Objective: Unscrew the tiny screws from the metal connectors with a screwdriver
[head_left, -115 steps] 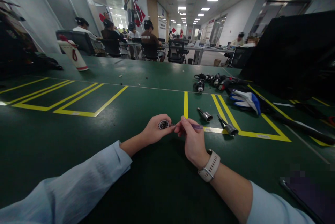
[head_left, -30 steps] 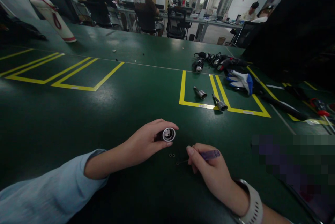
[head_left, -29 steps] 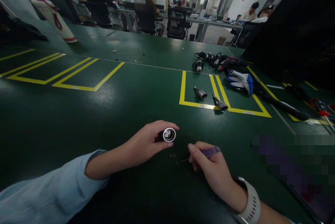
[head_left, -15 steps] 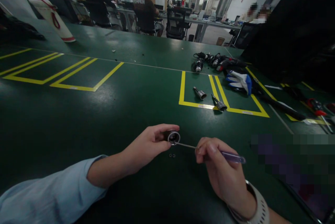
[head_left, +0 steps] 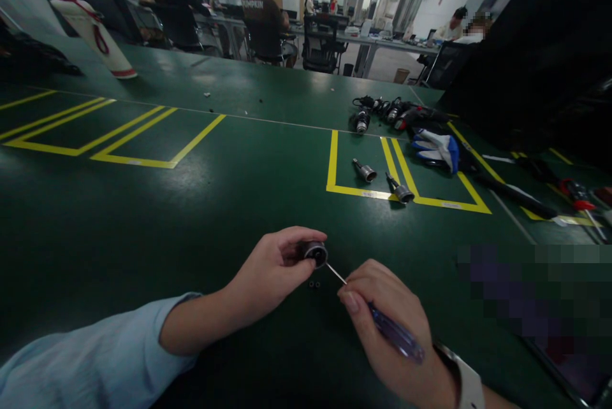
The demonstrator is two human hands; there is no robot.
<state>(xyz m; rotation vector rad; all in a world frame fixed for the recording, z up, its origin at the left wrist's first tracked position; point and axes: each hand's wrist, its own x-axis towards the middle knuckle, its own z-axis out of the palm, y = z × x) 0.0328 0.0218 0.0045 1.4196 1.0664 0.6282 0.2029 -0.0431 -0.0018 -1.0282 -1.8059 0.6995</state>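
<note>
My left hand [head_left: 270,269] is closed around a round, hollow metal socket [head_left: 315,254], its open end turned to the right and toward me. In my right hand [head_left: 392,326] is a screwdriver [head_left: 396,334] with a clear purple handle and a thin shaft. The shaft's tip meets the lower right rim of the socket; whether it reaches inside cannot be made out. On the green table [head_left: 201,224] just below the socket lie two tiny nuts [head_left: 314,285].
Beyond my hands, two metal socket bits [head_left: 366,172] lie by yellow tape lines. Behind them are dark corded tools [head_left: 363,119] and a blue-and-white glove [head_left: 437,148]. At right is a red-black screwdriver [head_left: 577,195]; a white cylinder [head_left: 93,30] stands back left. People sit farther off.
My right hand has moved left and down, and the screwdriver now slants more steeply, handle lower. The socket has turned slightly in my left hand.
</note>
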